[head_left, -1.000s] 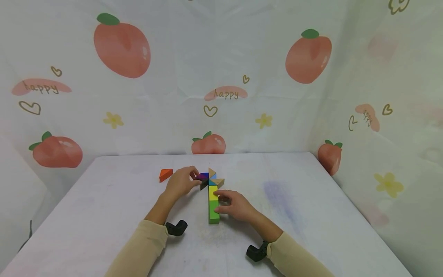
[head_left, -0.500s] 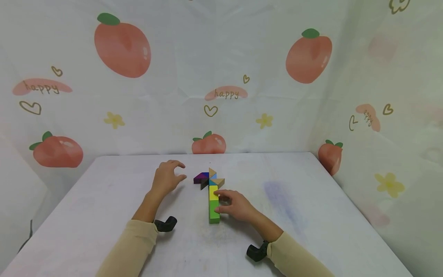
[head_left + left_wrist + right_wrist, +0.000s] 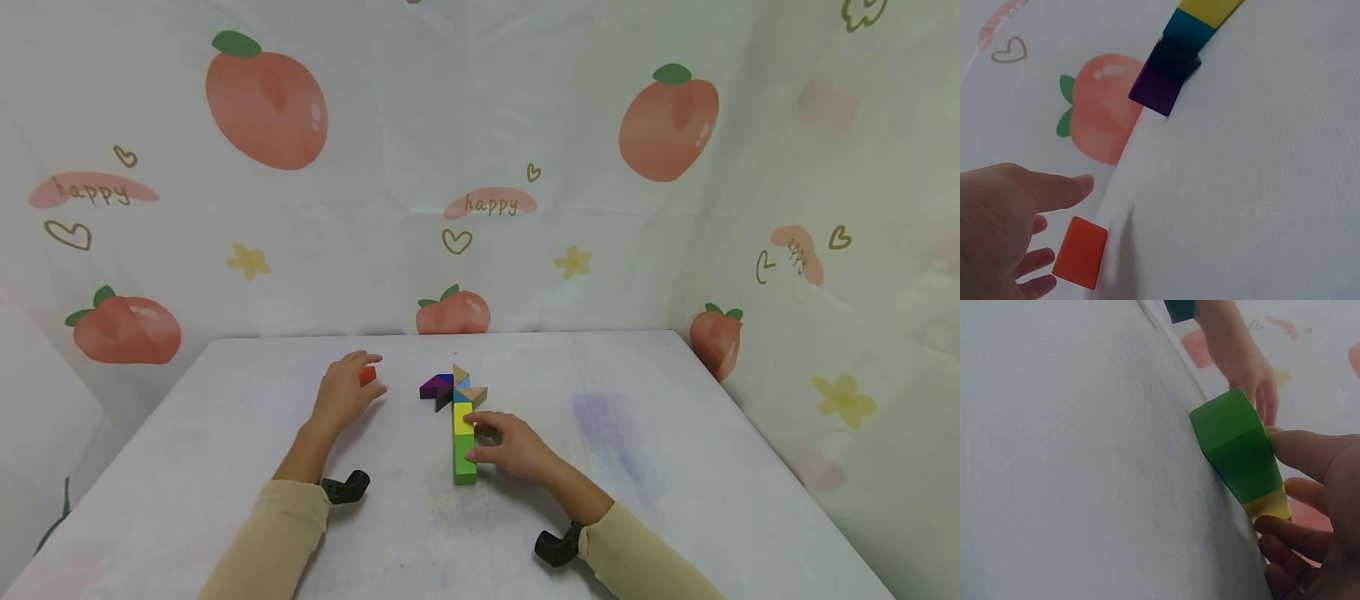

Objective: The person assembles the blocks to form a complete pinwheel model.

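In the head view my left hand [image 3: 347, 388] is at the far left of the table, beside an orange block [image 3: 367, 376] that it partly hides. In the left wrist view that orange block [image 3: 1080, 253] stands between the thumb and the fingers, with a gap below the thumb. My right hand [image 3: 513, 446] rests against a column of blocks. Its thumb touches the green block [image 3: 464, 458], and a fingertip touches the yellow block [image 3: 462, 418]. Beyond the yellow block, several small blocks fan out, including a purple block [image 3: 434, 387] and a tan triangle [image 3: 474, 395].
A white-covered table [image 3: 660, 467] lies under the blocks, with a printed fruit-pattern cloth [image 3: 360, 217] hanging behind it. Each wrist carries a black device, such as the left wrist device [image 3: 347, 487]. A dark cord [image 3: 54, 517] hangs at the left table edge.
My left hand has drawn away from the purple block and moved left to the orange block. The right hand and the arranged blocks have stayed put.
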Motion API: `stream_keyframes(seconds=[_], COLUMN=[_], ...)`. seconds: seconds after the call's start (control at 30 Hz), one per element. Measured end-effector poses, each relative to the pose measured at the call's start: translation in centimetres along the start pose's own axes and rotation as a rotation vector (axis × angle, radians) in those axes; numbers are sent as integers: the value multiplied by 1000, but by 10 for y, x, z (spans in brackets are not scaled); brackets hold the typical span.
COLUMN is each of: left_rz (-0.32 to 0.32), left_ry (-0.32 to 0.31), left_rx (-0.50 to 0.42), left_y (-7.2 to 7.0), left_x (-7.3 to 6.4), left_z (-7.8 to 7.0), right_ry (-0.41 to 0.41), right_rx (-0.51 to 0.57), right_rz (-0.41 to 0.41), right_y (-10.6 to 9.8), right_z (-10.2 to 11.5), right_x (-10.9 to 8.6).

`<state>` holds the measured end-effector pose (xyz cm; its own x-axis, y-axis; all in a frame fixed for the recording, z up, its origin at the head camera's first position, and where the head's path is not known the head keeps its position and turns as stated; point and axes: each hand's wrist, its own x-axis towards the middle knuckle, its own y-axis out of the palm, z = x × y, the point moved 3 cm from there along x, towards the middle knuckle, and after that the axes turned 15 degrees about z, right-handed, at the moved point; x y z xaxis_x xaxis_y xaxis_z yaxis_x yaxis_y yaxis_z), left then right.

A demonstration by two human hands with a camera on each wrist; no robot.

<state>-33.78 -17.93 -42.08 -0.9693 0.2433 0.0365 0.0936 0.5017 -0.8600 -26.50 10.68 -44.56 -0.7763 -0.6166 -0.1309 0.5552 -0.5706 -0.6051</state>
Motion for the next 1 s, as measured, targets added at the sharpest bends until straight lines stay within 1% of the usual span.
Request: stream_keyframes(seconds=[0.2, 0.37, 0.57, 0.67, 0.77, 0.93, 1.0], left_rz=[22, 41, 86, 97, 103, 112, 113], left_ry=[-11, -5, -45, -49, -37, 6, 12], left_rx=[0, 24, 17, 36, 50, 59, 56], left_y=[0, 0, 0, -1, -2, -6, -7], left_x=[1, 3, 2, 2, 2, 2, 3], left_z=[6, 11, 16, 17, 18, 20, 21], right_ry=[-13, 3, 14, 11, 15, 18, 16], right_rx=[8, 8, 28, 31, 30, 26, 15], right_rz=[-5, -3, -6, -6, -3, -2, -4], right_y=[0, 0, -1, -1, 0, 0, 0], right_z=[0, 0, -1, -1, -2, -1, 0], right_x=[0, -1, -2, -2, -2, -2, -1])
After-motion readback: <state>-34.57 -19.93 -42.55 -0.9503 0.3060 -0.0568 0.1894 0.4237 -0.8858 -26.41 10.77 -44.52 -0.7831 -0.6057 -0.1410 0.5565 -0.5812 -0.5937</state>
